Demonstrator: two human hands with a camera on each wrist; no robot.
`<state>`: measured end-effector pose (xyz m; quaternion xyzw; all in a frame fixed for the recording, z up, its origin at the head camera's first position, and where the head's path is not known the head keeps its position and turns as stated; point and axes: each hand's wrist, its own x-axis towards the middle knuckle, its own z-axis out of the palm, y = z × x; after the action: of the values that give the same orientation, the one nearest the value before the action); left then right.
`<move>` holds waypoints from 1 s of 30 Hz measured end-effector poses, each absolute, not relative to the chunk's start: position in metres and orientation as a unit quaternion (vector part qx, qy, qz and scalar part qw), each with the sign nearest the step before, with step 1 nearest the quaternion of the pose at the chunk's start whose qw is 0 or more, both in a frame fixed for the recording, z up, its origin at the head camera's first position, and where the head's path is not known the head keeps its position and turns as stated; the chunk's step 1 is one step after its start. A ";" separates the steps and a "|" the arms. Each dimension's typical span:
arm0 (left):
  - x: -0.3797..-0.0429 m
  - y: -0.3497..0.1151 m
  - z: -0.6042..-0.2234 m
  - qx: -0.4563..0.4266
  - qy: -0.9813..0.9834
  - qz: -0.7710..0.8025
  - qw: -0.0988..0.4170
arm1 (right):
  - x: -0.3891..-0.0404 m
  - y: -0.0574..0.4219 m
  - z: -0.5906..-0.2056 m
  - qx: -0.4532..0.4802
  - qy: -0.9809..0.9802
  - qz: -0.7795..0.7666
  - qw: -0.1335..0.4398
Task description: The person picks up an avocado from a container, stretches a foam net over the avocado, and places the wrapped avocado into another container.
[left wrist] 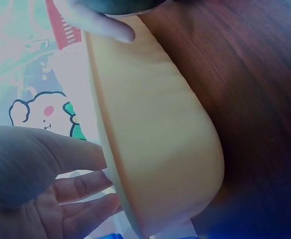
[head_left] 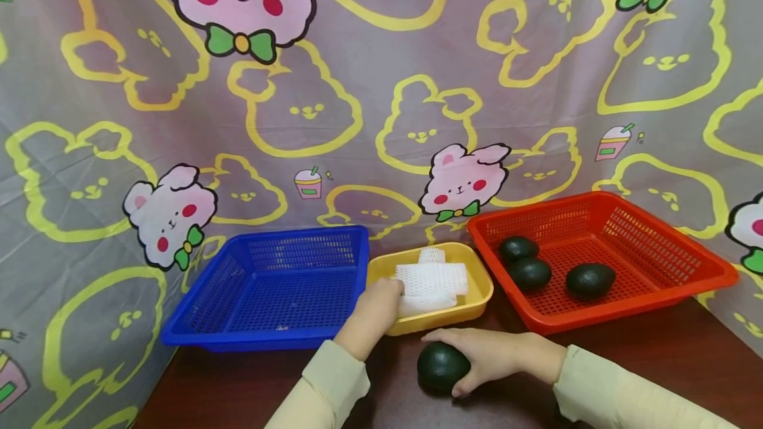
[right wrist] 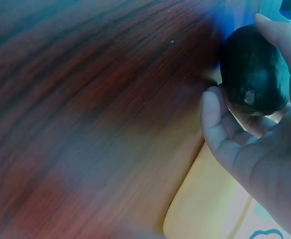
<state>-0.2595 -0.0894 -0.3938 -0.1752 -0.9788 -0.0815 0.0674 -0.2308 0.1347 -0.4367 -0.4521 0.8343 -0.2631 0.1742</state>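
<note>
My right hand (head_left: pixel 491 356) grips a dark green avocado (head_left: pixel 443 367) low over the table, in front of the yellow basin (head_left: pixel 435 324). The right wrist view shows the thumb and fingers around the avocado (right wrist: pixel 255 69). At the basin's left rim is my left hand (head_left: pixel 377 310), its fingers reaching over the edge beside the white foam net sleeves (head_left: pixel 432 279). In the left wrist view, the fingers (left wrist: pixel 83 186) are loosely bent at the basin's rim, with a gap between thumb and fingers; the rim partly hides their tips.
To the left stands a blue plastic basket (head_left: pixel 271 336). The red basket (head_left: pixel 650 296) at right holds several dark avocados, one (head_left: pixel 590 281) apart from the others. All stand on a dark brown wooden table (head_left: pixel 197 389), with a cartoon-print cloth (head_left: pixel 369 111) behind.
</note>
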 end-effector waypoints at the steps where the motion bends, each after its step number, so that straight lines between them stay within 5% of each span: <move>1: -0.259 -0.090 -0.394 -0.178 -0.978 -0.082 0.074 | -0.231 0.135 -0.436 -0.453 0.833 -0.264 0.175; 18: -0.252 -0.095 -0.391 -0.202 -0.969 -0.086 0.114 | -0.228 0.145 -0.426 -0.424 0.840 -0.278 0.193; 30: -0.248 -0.109 -0.394 -0.224 -0.957 -0.142 0.121 | -0.226 0.164 -0.409 -0.423 0.841 -0.304 0.143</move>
<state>-0.2477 -0.1087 -0.3939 -0.2242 -0.9565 -0.1425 0.1205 -0.2256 0.1639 -0.4087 -0.4232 0.8414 -0.3039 0.1435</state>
